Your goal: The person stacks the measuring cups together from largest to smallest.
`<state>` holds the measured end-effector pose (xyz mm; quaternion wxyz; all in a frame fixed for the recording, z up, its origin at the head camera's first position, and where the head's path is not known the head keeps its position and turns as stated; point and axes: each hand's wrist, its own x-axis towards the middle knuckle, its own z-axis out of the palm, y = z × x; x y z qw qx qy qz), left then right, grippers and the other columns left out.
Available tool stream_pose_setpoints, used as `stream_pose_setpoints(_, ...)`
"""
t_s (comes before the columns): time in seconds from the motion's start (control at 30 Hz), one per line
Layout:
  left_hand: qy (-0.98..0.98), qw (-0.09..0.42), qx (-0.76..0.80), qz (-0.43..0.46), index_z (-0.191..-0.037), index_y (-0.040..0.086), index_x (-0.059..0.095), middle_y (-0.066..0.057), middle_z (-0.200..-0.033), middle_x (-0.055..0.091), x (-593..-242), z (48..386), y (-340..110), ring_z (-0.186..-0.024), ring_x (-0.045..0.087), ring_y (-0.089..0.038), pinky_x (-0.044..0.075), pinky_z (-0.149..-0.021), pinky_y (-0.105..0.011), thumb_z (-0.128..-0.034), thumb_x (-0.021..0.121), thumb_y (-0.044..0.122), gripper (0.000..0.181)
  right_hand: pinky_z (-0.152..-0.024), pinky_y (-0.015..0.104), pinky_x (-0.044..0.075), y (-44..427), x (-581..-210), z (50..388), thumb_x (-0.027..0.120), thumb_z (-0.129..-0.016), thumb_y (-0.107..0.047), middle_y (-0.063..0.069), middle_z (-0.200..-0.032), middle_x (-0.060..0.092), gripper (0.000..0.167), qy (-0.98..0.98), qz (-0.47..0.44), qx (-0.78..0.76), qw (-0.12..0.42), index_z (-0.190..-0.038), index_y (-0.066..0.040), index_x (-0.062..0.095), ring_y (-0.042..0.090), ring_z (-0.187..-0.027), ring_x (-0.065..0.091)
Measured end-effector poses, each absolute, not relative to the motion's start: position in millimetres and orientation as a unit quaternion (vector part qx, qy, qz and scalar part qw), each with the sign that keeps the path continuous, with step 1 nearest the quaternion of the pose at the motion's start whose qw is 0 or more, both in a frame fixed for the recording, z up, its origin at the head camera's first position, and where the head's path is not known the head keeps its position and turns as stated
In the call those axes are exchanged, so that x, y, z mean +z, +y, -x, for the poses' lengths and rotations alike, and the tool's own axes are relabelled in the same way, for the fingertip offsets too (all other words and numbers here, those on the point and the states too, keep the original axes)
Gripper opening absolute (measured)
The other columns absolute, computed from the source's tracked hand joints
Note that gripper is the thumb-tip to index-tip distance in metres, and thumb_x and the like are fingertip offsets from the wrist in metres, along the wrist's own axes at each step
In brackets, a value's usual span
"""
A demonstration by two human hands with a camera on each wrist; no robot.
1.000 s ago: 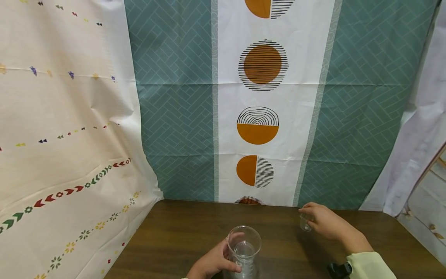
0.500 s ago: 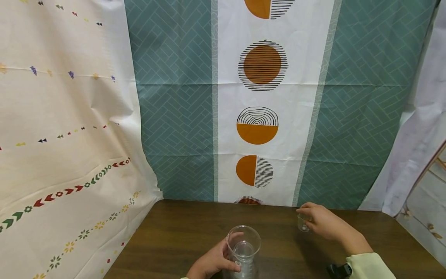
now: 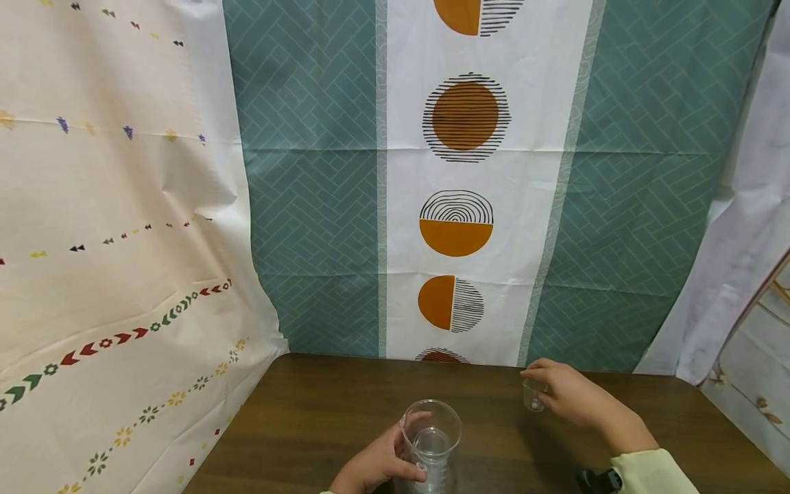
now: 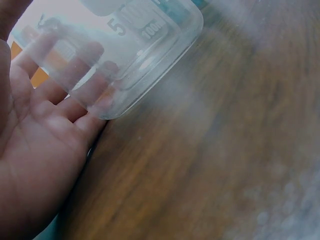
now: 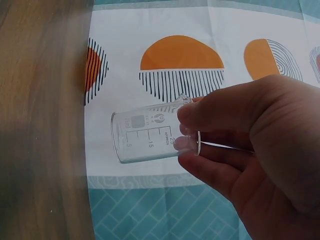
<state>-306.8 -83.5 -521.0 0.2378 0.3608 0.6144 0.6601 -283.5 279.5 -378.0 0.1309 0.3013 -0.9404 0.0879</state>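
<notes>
My left hand [image 3: 376, 458] grips a large clear beaker [image 3: 453, 427] near the table's front, thumb on the near side and fingers behind it. A smaller rim shows inside, apparently a nested beaker [image 3: 432, 440]; overlapping printed marks also appear through the wall in the left wrist view. Farther back and to the right, my right hand [image 3: 574, 392] pinches a small clear beaker [image 5: 142, 134] by its rim. Graduations, including 15 and 25, are printed on this one. Its base hangs above the table in the right wrist view, and nothing visible lies inside.
The dark wooden table [image 3: 321, 412] ends at a hanging green and white curtain [image 3: 308, 206] behind. A cream patterned cloth [image 3: 123, 274] hangs along the left side. Pale fabric [image 3: 734, 240] drapes at the right.
My right hand has drifted slightly left with the small beaker. The left hand and the large beaker have stayed in place.
</notes>
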Motion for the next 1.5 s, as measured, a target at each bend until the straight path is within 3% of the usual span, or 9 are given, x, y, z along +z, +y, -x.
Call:
stream_pose_setpoints(0.53,0.623,0.228,0.653,-0.364,-0.148,0.014,0.030,-0.008,-0.138,0.051,-518,306,-83,-0.122,0.054,-0.015,0.045,-0.098,-0.022,-0.0784,0.080,0.011,0.086,-0.079,0.039,0.054,275,-376,280,0.069,-0.084,-0.006,0.008,-0.114,0.064,0.034,-0.944,-0.298,0.098,0.105,-0.117,0.000,0.066,0.025,-0.099,0.065)
stream_pose_setpoints(1.5,0.615,0.241,0.664,-0.351,-0.147,0.019,0.033,-0.010,-0.140,0.050,-518,303,-84,-0.119,0.055,-0.020,0.049,-0.095,-0.026,-0.0795,0.079,0.010,0.082,-0.079,0.036,0.054,267,-373,274,0.067,-0.085,-0.006,0.006,-0.116,0.062,0.034,-0.942,-0.305,0.094,0.107,-0.119,-0.001,0.065,0.022,-0.100,0.064)
